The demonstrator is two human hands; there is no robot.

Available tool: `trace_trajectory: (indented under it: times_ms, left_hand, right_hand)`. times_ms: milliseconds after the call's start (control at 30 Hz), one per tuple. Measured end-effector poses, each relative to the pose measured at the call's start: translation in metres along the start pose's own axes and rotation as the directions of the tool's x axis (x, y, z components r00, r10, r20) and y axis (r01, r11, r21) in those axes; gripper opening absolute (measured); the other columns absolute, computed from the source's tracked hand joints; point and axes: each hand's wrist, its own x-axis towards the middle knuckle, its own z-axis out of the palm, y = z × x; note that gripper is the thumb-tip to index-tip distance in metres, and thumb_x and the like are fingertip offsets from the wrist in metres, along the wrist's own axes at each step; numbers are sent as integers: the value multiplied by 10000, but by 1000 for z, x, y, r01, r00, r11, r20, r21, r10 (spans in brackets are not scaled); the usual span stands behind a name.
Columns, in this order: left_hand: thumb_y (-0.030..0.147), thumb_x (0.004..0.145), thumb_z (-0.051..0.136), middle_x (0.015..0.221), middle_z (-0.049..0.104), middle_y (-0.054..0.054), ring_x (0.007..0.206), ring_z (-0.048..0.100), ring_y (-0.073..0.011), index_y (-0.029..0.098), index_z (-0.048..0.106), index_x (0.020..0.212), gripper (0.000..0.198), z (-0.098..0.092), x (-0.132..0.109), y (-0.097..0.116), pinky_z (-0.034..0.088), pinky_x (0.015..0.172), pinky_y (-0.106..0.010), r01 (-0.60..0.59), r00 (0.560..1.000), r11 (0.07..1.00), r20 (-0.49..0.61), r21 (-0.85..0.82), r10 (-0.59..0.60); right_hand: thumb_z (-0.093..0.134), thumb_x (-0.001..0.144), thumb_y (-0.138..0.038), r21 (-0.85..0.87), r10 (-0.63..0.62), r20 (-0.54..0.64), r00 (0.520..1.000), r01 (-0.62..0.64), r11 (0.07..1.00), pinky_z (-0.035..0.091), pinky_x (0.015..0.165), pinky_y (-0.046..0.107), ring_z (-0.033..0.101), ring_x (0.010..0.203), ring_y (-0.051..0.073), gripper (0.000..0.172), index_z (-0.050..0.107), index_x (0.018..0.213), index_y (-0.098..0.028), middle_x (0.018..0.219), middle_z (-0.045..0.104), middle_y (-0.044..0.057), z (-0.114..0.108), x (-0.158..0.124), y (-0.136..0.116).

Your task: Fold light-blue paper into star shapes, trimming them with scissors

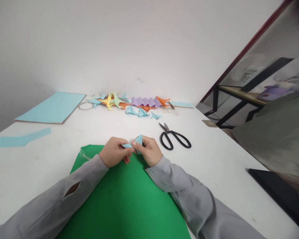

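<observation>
Between my two hands is a small piece of folded light-blue paper (139,139), with pointed corners sticking out. My left hand (116,152) pinches its left point between thumb and fingers. On the other side my right hand (149,151) grips the paper, its thumb pressed on the front. Part of the paper is hidden behind the fingers. Both hands are above the far end of a green sheet (124,202). A pair of black-handled scissors (173,134) lies to the right of my right hand, blades pointing away and slightly apart.
Folded paper birds in yellow (110,102), orange (162,101) and blue (142,113) lie along the wall, beside a purple pleated paper strip (144,102). Blue sheets (52,108) and a blue offcut (22,140) are at left. Right of the white table (214,186) stands a shelf (241,94).
</observation>
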Motion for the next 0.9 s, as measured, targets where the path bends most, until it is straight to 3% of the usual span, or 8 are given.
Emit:
trace_trajectory:
  times_ms: [433,733,900]
  left_hand:
    - [259,649,635,474,569,1,402,521,-107,122,632,608,143,-3,-5,9,448,431,-230,-197,979,977,69,76,192]
    - [247,658,629,443,565,6,391,532,-108,112,629,634,137,-2,-6,7,444,412,-216,-123,992,988,29,99,120]
    - [298,625,661,417,544,12,368,522,-110,122,576,575,202,-4,-2,5,446,393,-226,-84,996,996,-30,-13,83]
  right_hand:
    - [674,646,-405,222,119,153,981,-151,963,314,454,225,436,424,78,300,576,557,-136,456,513,-30,-4,3,-1]
    - [660,663,-422,266,114,127,985,-145,953,316,427,219,433,397,70,320,577,552,-133,438,521,-28,-1,4,1]
    - [669,634,-452,300,161,128,979,-193,934,351,402,216,466,393,79,326,580,590,-141,471,544,-23,-2,4,2]
